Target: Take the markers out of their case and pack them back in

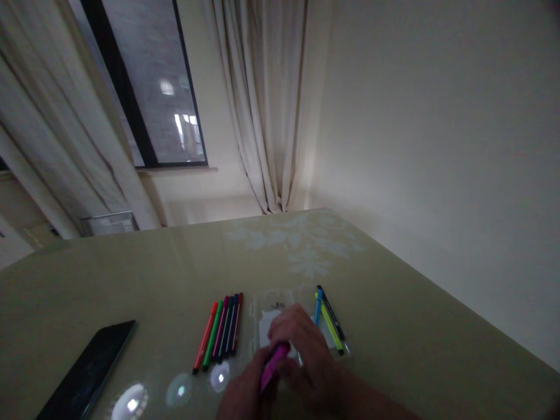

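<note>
Head view, looking down over my two hands at the near edge of the table (394,326). My right hand (306,361) and my left hand (245,394) meet on a pink marker (273,361), which lies tilted between them; the grip of each hand is closed around it, the right fingers curled over its upper end and the left around its lower end. The marker is over a clear plastic case (273,306) that lies flat on the table, partly hidden under my right hand. Just left of the case lies a row of 6 markers (221,332) side by side, touching one another: red, green, pink and darker ones. At the right side of the case lie 3 more markers (328,318), blue, yellow and black, close together. Well apart to the left, a dark phone (90,370) lies flat. Beyond the table hang pale curtains (266,105) beside a window (144,81).
</note>
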